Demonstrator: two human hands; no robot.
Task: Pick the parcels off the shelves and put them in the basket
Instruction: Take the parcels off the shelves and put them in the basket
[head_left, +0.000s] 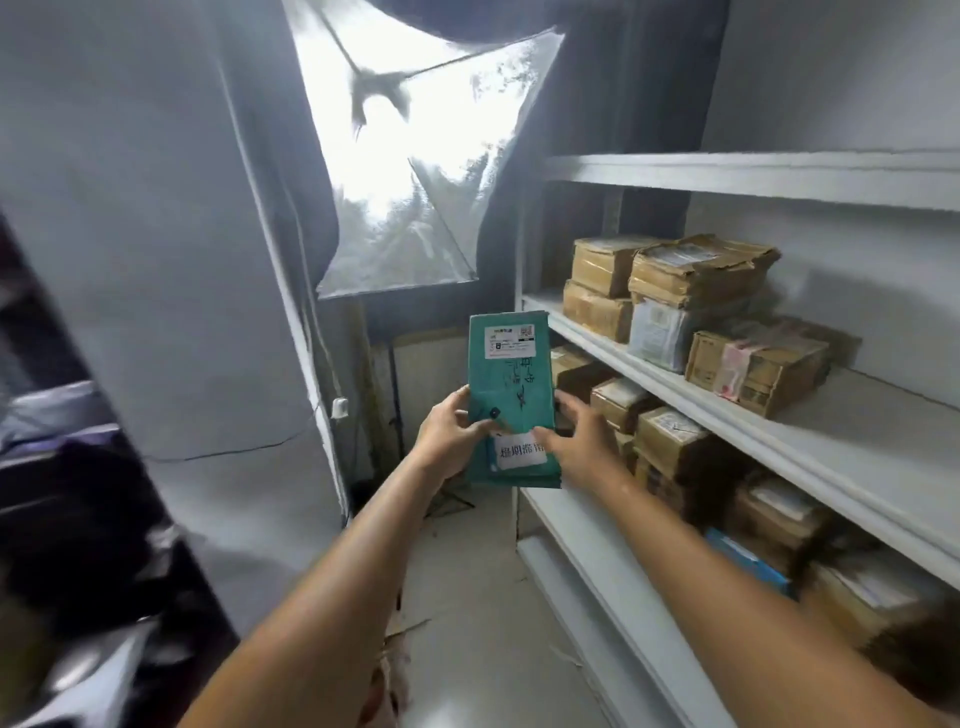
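Parcel (506, 384), green, upright, lower half gripped between fingers (569, 408) of left hand (447, 439) and right hand (579, 447)

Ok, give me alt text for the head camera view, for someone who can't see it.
A left hand and right hand hold a green parcel upright beside white shelves stacked with cardboard boxes; a lit softbox glows behind.

A white sticker (521, 451) on the green parcel (506, 379) reads "超期滞留" (shipping label (509, 341) illegible).
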